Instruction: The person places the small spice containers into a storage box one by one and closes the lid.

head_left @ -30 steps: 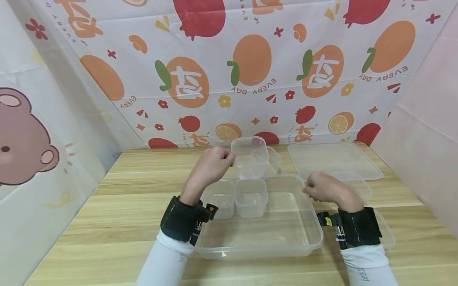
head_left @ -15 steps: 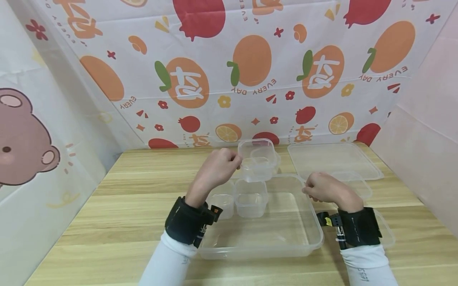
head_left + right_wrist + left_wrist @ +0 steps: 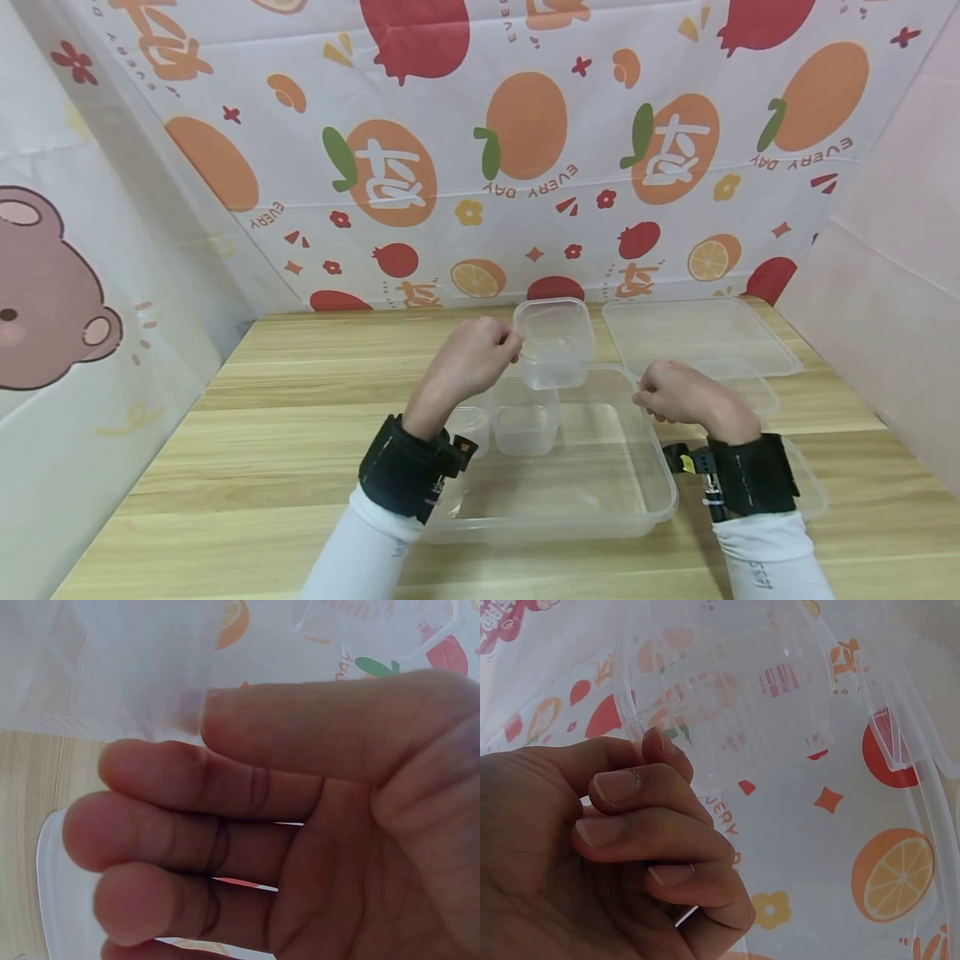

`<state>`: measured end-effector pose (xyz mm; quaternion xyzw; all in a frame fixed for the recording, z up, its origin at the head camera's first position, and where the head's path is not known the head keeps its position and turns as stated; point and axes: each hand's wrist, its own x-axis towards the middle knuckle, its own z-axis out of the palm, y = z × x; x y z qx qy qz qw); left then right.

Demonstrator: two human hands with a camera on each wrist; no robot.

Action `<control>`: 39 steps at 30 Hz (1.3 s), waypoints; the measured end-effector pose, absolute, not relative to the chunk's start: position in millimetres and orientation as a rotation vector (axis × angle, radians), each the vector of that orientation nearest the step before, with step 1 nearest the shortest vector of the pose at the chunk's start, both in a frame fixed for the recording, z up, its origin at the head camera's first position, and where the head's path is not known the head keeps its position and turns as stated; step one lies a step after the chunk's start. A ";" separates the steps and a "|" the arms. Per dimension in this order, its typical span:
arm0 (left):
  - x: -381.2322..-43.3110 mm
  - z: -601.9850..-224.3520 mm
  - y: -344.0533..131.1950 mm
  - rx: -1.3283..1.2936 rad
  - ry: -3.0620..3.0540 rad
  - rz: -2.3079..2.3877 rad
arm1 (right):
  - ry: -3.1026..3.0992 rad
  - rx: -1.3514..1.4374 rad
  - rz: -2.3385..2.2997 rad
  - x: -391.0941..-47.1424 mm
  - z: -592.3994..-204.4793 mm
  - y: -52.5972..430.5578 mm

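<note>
My left hand (image 3: pixel 480 357) pinches the left rim of a small clear plastic container (image 3: pixel 555 343), held tilted over the back edge of a large clear container (image 3: pixel 558 528). In the left wrist view, the thumb and index finger of my left hand (image 3: pixel 645 832) meet at the rim of the small container (image 3: pixel 727 690). Two more small containers, one in the middle (image 3: pixel 525 427) and one partly hidden behind my left wrist (image 3: pixel 472 427), stand inside the large one. My right hand (image 3: pixel 686 392) pinches the large container's right rim; the right wrist view shows its thumb against the wall (image 3: pixel 112 667).
A large rectangular lid (image 3: pixel 705 329) lies at the back right of the wooden table (image 3: pixel 225 467). Small clear lids (image 3: pixel 808 479) lie to the right, partly under my right arm. A fruit-print cloth (image 3: pixel 525 208) hangs behind the table.
My left hand has moved right and slightly nearer, bringing the small container over the large container's back edge. My right hand has stayed in place.
</note>
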<state>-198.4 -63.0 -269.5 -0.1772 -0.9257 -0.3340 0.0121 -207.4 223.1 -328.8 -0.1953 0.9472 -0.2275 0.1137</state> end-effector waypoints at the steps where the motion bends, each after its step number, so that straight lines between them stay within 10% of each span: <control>1: -198.3 -269.9 -62.1 -0.562 -2.884 -1.042 | 2.779 -0.576 -0.667 -207.4 -328.8 223.3; 39: -195.5 -287.5 -46.0 -0.705 -2.935 -1.050 | 2.769 -0.595 -0.673 -207.3 -329.6 224.7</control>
